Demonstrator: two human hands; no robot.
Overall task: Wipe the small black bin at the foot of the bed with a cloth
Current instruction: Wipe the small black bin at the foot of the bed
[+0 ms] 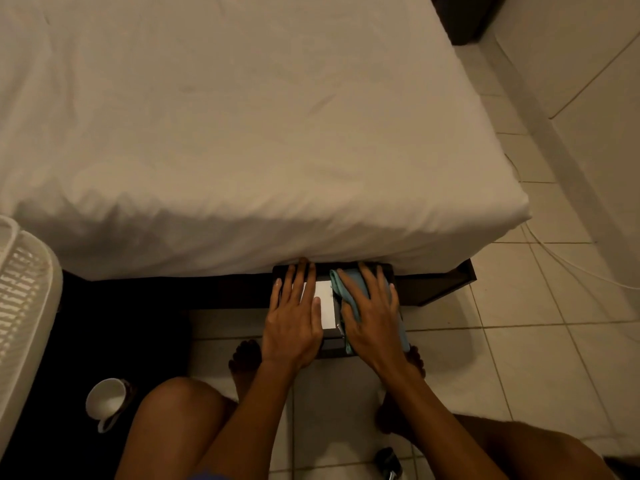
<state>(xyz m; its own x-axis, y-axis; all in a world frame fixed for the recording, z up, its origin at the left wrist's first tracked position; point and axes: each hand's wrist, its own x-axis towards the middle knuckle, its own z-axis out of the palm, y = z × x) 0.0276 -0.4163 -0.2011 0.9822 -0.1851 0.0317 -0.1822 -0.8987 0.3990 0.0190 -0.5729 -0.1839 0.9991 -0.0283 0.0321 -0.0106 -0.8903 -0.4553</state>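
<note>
The small black bin (330,346) stands on the tiled floor against the foot of the bed, partly under the mattress edge. A white panel (326,308) shows on its top between my hands. My left hand (294,317) lies flat on the left part of the top, fingers spread, holding nothing. My right hand (372,317) presses a teal cloth (349,289) flat on the right part of the top. The cloth sticks out from under my fingers and palm. Most of the bin is hidden by my hands.
The bed (242,133) with a white sheet fills the upper view over a dark frame (433,289). A white fan (24,299) stands at left on a black mat. A white cup (107,401) lies tipped near my left knee. My bare feet flank the bin. A white cable (554,251) runs along the tiles.
</note>
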